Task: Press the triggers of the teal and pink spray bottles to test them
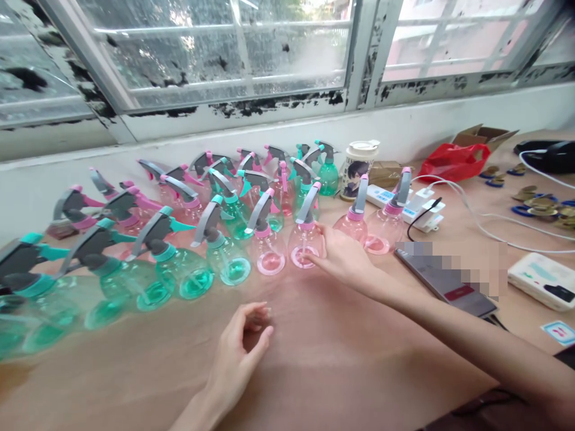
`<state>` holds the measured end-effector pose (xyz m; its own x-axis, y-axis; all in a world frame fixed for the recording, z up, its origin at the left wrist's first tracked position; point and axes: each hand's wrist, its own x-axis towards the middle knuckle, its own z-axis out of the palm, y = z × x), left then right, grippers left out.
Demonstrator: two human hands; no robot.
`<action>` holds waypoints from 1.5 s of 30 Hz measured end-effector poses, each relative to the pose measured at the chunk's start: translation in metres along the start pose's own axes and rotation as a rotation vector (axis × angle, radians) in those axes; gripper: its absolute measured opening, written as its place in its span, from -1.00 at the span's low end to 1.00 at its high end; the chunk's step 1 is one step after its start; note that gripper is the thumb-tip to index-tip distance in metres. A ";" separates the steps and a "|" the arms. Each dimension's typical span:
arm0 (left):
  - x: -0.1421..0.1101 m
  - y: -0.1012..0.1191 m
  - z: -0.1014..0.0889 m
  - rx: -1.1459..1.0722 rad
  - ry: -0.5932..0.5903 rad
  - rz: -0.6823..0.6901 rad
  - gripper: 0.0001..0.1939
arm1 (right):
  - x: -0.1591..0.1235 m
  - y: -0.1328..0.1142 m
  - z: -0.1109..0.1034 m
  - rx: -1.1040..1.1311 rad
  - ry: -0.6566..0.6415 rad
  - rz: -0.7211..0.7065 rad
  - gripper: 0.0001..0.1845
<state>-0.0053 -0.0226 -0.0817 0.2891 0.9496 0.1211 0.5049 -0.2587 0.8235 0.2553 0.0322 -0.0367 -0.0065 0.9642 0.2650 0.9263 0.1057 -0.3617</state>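
My right hand [342,254] grips a pink spray bottle [306,239] by its clear body, thumb in front and fingers behind its right side. The bottle stands upright on the table, its grey trigger head pointing up. To its left is a similar pink spray bottle [268,248], and beyond that a green spray bottle [228,257]. On the right, two more pink spray bottles stand close together, the nearer one [353,226] just past my right hand. My left hand [245,338] hovers over the table in front, fingers curled and apart from the thumb, holding nothing.
Several green and pink spray bottles crowd the table's left and back by the wall. A lidded cup [358,170], power strip [406,206], phone [444,284], white box-shaped device [543,281], red plastic bag [456,161] and white cables lie right. Windows [215,48] rise behind.
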 end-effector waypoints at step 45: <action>0.032 0.063 0.029 -0.054 -0.114 0.190 -0.63 | -0.084 0.005 -0.028 -0.073 0.149 0.109 -0.38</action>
<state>0.0597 -0.0133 -0.0422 0.4663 0.8578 0.2163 0.3890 -0.4184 0.8208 0.2710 -0.0546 -0.0359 0.1457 0.9219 0.3591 0.9433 -0.0199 -0.3315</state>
